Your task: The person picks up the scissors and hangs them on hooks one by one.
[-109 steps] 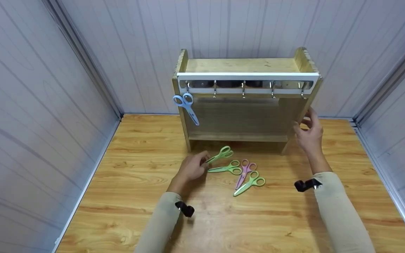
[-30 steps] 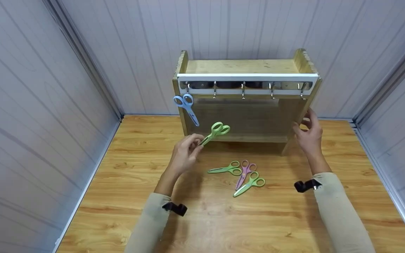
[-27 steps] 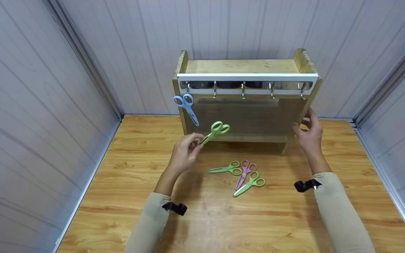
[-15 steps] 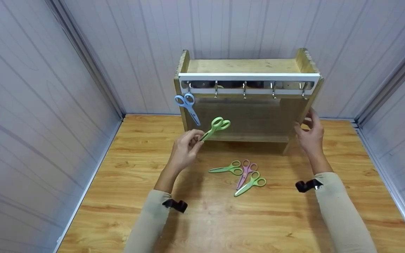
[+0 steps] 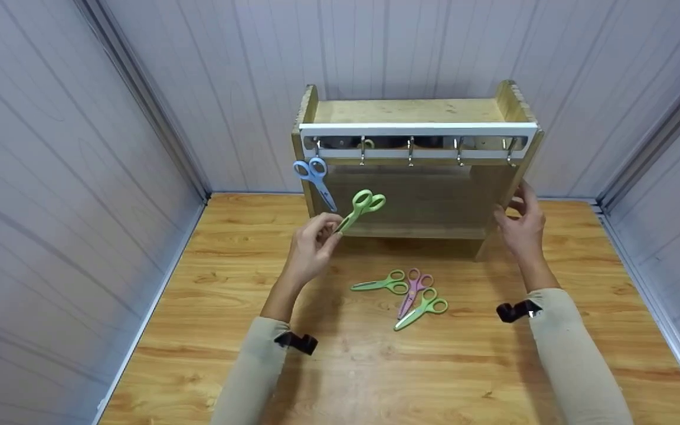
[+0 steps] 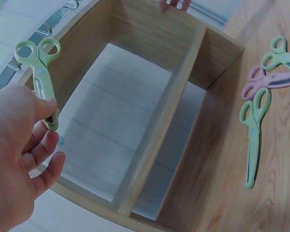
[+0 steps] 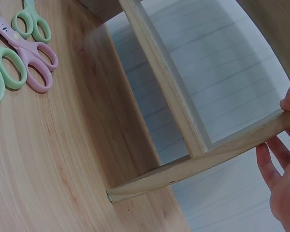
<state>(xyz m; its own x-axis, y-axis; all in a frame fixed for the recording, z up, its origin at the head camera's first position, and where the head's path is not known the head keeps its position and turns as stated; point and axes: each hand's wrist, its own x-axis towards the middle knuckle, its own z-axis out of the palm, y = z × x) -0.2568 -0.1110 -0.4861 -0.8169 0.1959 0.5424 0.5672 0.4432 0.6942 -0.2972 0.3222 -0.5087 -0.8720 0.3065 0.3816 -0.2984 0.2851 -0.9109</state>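
Observation:
My left hand (image 5: 309, 251) pinches a pair of green scissors (image 5: 362, 203) by the blades, finger loops pointing up, in front of the wooden shelf (image 5: 411, 110). In the left wrist view, the thumb presses on the blade end of these green scissors (image 6: 43, 77). My right hand (image 5: 522, 229) grips the shelf's right side panel (image 5: 508, 183), thumb on the near side and fingers behind. Blue scissors (image 5: 319, 185) hang by a loop from the leftmost hook of the hook rail (image 5: 387, 154), just above and left of the held pair.
On the wooden tabletop (image 5: 198, 330) lie more green scissors (image 5: 375, 285), pink scissors (image 5: 408, 300) and lighter green scissors (image 5: 417, 316), close together below the shelf. Several metal hooks to the right of the blue scissors carry nothing. Panelled walls (image 5: 139, 59) stand behind and at both sides.
The left hand has lifted the green scissors off the tabletop and raised them up toward the hook rail, rising slightly further in the last second. The right hand has kept its grip on the panel.

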